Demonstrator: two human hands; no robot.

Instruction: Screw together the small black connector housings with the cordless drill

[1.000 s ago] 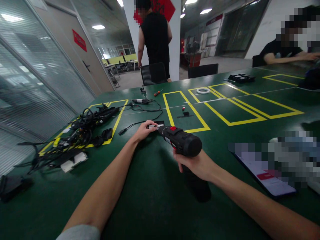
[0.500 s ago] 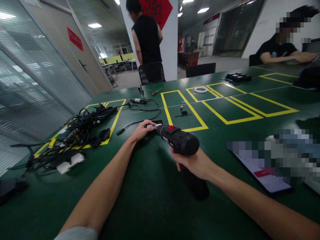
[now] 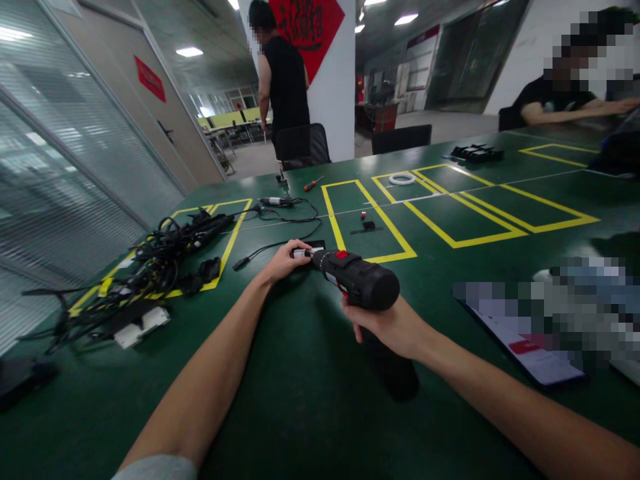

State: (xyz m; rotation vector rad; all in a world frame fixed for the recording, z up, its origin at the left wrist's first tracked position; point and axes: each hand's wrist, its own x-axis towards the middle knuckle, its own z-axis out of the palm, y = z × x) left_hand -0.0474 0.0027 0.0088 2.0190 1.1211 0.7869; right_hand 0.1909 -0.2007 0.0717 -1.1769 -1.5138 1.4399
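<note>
My right hand (image 3: 385, 323) is wrapped round the grip of a black cordless drill (image 3: 357, 277) with red switches. Its chuck points forward and left, and the bit reaches a small black box with a white label (image 3: 316, 246) on the table. Fingers of my left hand (image 3: 286, 261) close on that box from the left, right beside the bit tip. The drill and my fingers hide much of the box. A black cable with a plug (image 3: 243, 263) lies just left of my left hand.
A tangled heap of black cables (image 3: 165, 260) covers the left of the green table (image 3: 300, 413). An orange screwdriver (image 3: 313, 183), a white tape ring (image 3: 402, 179) and a small black part (image 3: 369, 226) lie beyond. A phone-like slab (image 3: 545, 360) lies right. Two people are across the table.
My hands, the drill and the box look nearly unmoved. Behind the table, the standing person has shifted to the left.
</note>
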